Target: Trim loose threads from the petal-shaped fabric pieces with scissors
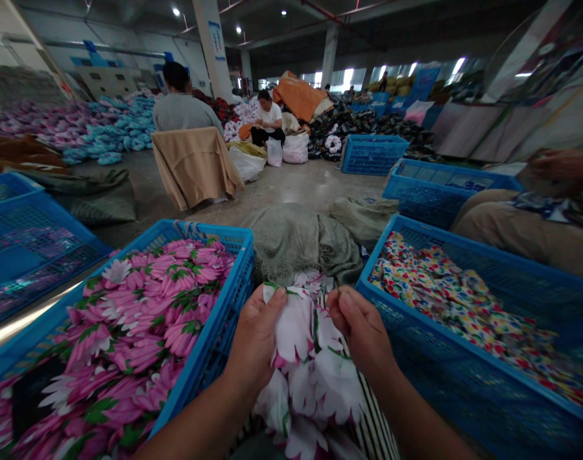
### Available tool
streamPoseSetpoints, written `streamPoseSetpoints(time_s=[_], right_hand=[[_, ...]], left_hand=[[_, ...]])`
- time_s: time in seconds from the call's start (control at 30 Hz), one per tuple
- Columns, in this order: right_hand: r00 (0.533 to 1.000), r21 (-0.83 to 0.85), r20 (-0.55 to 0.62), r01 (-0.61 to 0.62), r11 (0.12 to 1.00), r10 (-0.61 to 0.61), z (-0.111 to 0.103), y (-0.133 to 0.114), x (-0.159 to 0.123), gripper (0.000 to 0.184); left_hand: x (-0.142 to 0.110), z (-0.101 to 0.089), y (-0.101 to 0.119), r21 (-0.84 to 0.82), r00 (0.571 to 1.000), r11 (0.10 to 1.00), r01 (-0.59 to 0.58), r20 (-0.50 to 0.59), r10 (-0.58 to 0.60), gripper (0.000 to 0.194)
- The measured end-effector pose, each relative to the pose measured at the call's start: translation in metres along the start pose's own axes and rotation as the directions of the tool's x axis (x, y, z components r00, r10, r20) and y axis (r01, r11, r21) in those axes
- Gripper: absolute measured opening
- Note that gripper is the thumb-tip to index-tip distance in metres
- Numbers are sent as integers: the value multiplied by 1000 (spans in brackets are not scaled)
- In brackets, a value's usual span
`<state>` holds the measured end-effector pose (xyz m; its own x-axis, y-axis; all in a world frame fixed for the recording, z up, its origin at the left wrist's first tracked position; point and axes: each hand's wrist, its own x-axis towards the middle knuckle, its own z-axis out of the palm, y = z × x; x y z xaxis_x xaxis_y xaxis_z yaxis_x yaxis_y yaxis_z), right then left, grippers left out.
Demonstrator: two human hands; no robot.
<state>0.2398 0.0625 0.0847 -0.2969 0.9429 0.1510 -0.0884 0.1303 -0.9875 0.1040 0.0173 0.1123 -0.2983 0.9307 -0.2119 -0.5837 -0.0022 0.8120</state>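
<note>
Over my lap, my left hand (255, 335) pinches a white petal-edged fabric piece (292, 326) with pink tips and a green edge, thumb on top. Beside it on the right, my right hand (361, 326) is closed, thumb against the bent fingers. Whatever it pinches is too small to make out. Several similar white petal pieces (336, 386) lie loosely on my lap below both hands, over black-and-white striped cloth (378, 415).
At left a blue crate (246, 246) holds pink and white petal pieces. The right blue crate (463, 319) holds small multicoloured pieces. Grey-green sacking (295, 239) lies ahead between them. A person (516, 217) sits close at right; others sit farther off.
</note>
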Motion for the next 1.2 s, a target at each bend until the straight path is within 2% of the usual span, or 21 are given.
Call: streamPoseSetpoints(time_s=[0.07, 0.13, 0.27, 0.37, 0.43, 0.5, 0.6, 0.7, 0.77, 0.83, 0.9, 0.97, 1.1, 1.2], right_hand=[[995, 162, 36, -97, 982, 92, 2, 7, -2, 34], [988, 215, 86, -144, 966, 128, 2, 13, -6, 34], [966, 132, 164, -222, 966, 199, -3, 12, -11, 36], [951, 19, 220, -227, 974, 217, -6, 7, -13, 40], [944, 19, 244, -234, 972, 223, -6, 7, -14, 41], [942, 78, 224, -273, 959, 250, -4, 10, -14, 43], [939, 195, 166, -330, 924, 301, -1, 16, -14, 44], [959, 218, 160, -267, 939, 235, 0, 15, -14, 37], [982, 149, 114, -170, 974, 153, 0, 9, -13, 33], [995, 57, 38, -89, 994, 87, 2, 2, -12, 30], [999, 7, -10, -50, 999, 50, 5, -3, -11, 27], [999, 23, -4, -39, 999, 39, 10, -6, -10, 27], [997, 59, 61, -45, 997, 41, 17, -9, -9, 27], [997, 48, 65, -46, 998, 43, 17, -9, -7, 27]], left_hand=[[3, 0, 0, -48, 1000, 999, 6, -7, -7, 15], [5, 0, 0, -68, 1000, 998, 19, -5, -19, 15], [8, -2, -2, -91, 999, 996, 20, -32, -23, 19], [10, -3, -3, -100, 999, 995, 22, -44, -26, 20], [10, -3, -4, -123, 998, 992, 30, -49, -36, 19], [8, -4, -5, -116, 997, 991, 72, -9, -74, 19], [4, -5, -8, -20, 978, 987, 159, 137, -154, 18], [2, -7, -13, 54, 958, 985, 162, 229, -170, 20], [1, -9, -16, 136, 946, 985, 108, 292, -144, 19], [2, -10, -18, 273, 932, 962, -22, 354, -79, 22], [2, -9, -18, 422, 917, 884, -200, 398, 17, 23], [2, -8, -17, 519, 896, 792, -321, 436, 78, 21], [3, -8, -15, 584, 874, 716, -382, 480, 75, 23], [4, -11, -17, 614, 858, 656, -440, 502, 106, 20]])
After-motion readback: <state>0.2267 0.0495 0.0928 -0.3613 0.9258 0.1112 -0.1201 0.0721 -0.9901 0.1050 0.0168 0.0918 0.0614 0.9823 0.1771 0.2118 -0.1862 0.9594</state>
